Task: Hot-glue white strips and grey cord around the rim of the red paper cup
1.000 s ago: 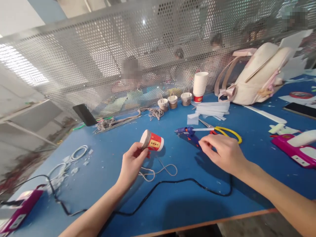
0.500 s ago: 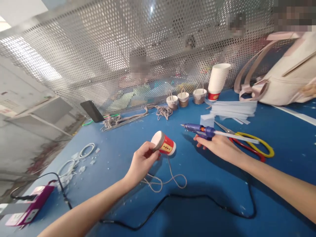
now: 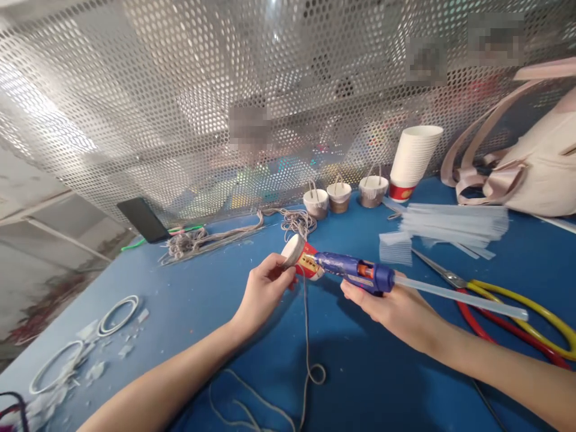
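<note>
My left hand point(image 3: 266, 288) is closed on a red and white paper cup point(image 3: 302, 264), which is tipped on its side with grey cord round its rim. From the cup a grey cord point(image 3: 306, 336) hangs down and curls on the table. My right hand point(image 3: 396, 312) grips a blue hot glue gun point(image 3: 353, 270) with a clear glue stick point(image 3: 463, 297) jutting out of its back. The gun's nozzle is at the cup's printed side; whether it touches the cup I cannot tell. Red and yellow handled scissors point(image 3: 454, 279) lie beside my right forearm.
Several clear strips point(image 3: 454, 225) lie on the blue table point(image 3: 216, 288). Cord-wrapped cups point(image 3: 372, 191), a cup stack point(image 3: 416, 156) and a cord bundle point(image 3: 297, 223) line the perforated screen point(image 3: 180, 120). A phone point(image 3: 141, 221), white rings point(image 3: 117, 316) and a bag point(image 3: 540, 162) are around.
The glue gun in my right hand has moved left to the cup. My left hand keeps hold of the cup, and its cord hangs straighter. The view has shifted closer.
</note>
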The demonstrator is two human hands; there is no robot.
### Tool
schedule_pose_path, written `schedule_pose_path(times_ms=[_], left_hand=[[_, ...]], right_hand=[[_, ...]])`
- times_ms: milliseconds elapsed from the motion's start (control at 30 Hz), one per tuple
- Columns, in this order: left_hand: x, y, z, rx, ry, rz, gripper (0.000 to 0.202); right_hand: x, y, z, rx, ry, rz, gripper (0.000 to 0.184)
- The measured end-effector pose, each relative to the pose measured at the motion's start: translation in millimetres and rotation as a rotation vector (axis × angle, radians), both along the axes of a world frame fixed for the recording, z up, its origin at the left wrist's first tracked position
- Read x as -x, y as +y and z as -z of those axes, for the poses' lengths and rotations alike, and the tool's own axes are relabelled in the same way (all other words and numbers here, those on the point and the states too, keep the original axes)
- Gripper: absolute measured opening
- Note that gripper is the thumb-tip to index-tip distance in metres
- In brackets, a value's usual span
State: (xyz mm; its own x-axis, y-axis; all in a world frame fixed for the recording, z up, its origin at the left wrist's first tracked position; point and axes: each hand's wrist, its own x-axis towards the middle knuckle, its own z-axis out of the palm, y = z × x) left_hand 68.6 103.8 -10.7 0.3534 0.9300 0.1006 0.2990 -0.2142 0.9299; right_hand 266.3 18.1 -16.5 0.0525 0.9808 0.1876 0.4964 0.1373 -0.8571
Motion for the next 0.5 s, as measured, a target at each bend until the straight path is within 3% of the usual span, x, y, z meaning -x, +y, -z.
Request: schedule_pose_path(times_ms=[200, 333, 500], left_hand=[[2, -7, 5.7, 0.05, -0.012, 0.0, 0.012], [3, -7, 8.6, 0.05, -0.011, 0.009, 0.012], [3, -7, 11.9, 0.049, -0.008, 0.003, 0.011]], right_hand=[[5, -8, -1.3, 0.002, -0.09, 0.003, 0.024], [6, -6, 1.8, -0.08, -0.126, 0.002, 0.026], [4, -5, 5.2, -0.018, -0.12, -0.021, 0.025]])
